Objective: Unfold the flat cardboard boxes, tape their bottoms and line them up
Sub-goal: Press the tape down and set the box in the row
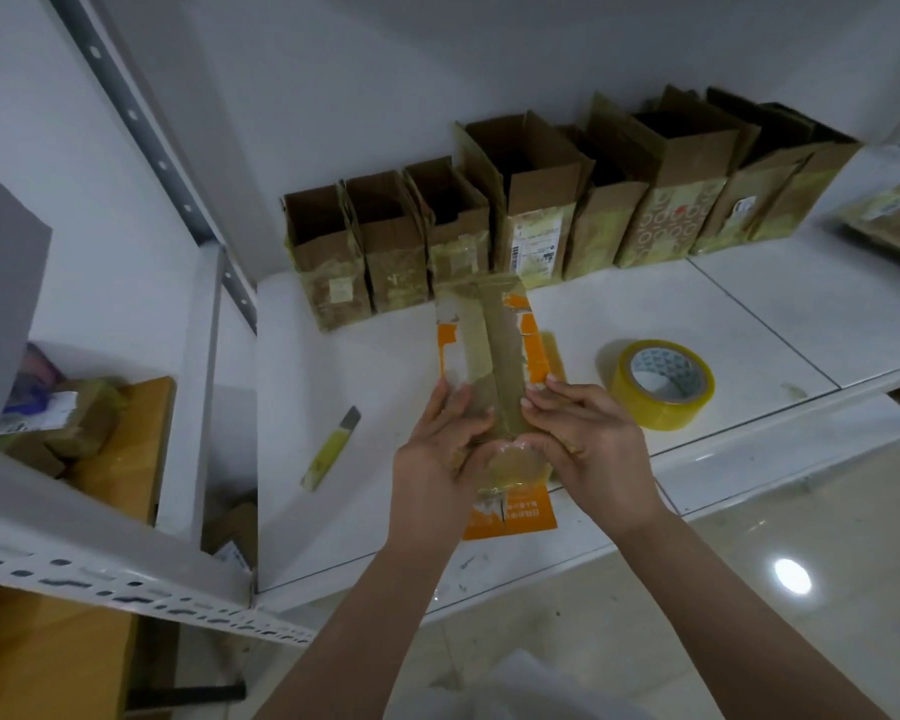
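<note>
**Pressing the tape down on the orange box**

I am standing at the white shelf [749,304] with both forearms reaching in from below. My left hand [437,454] is gripping the near left side of the orange box [494,350], fingers curled over its top face and the thumb tucked toward the middle. My right hand [588,439] is doing the same from the right side, fingertips bent onto the strip of tape [502,335] that is running along the box's middle seam, so both hands are closing on the box and neither is spread wide. The box is lying on the shelf with its taped face turned up, its near end sticking out past my wrists toward the shelf's front edge, its far end reaching almost to the row behind.

Left of my hands, apart from the box, a yellow knife [329,449] is lying on the shelf at a slant. Right of my hands, near the box but not touching it, a roll of yellow tape [661,384] is resting flat.

Farther back, a row of opened boxes [541,220] is standing upright against the wall, side by side, their top flaps up. At the far right edge a flat parcel [889,220] is lying on the shelf. Off to the left, on a lower shelf, wrapped parcels [58,423] are sitting in a heap
</note>
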{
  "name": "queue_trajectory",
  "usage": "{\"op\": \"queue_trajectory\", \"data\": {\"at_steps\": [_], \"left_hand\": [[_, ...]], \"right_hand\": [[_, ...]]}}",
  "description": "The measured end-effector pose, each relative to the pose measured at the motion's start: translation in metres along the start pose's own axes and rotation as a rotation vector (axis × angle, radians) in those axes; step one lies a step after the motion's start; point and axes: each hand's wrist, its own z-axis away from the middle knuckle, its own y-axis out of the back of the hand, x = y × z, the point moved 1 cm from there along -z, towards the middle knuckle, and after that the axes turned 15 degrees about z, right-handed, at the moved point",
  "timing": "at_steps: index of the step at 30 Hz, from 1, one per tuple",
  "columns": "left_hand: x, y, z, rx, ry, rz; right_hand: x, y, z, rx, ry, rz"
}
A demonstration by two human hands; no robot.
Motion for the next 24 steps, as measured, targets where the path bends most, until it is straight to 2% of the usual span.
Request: {"op": "queue_trajectory", "data": {"at_steps": [2, 5, 10, 14, 16, 20, 24], "left_hand": [[0.000, -0.005, 0.000, 0.011, -0.049, -0.052], [-0.001, -0.003, 0.001, 0.020, -0.042, -0.009], [-0.006, 0.004, 0.004, -0.065, -0.042, 0.070], [0.002, 0.003, -0.002, -0.033, 0.042, 0.112], [0.012, 0.005, -0.009, 0.001, 0.029, 0.146], [0.043, 0.014, -0.034, 0.087, -0.056, 0.244], [0.071, 0.020, -0.054, 0.057, -0.064, 0.303]], "right_hand": [[0.000, 0.000, -0.002, 0.022, 0.024, 0.017], [0.006, 0.000, 0.001, 0.007, 0.040, -0.023], [0.013, -0.002, 0.005, -0.076, -0.008, -0.195], [0.008, 0.004, -0.001, -0.079, -0.048, -0.215], [0.006, 0.011, -0.006, -0.101, -0.082, -0.258], [-0.006, 0.037, -0.032, 0.009, -0.223, -0.391], [-0.017, 0.064, -0.053, 0.114, -0.292, -0.518]]}}
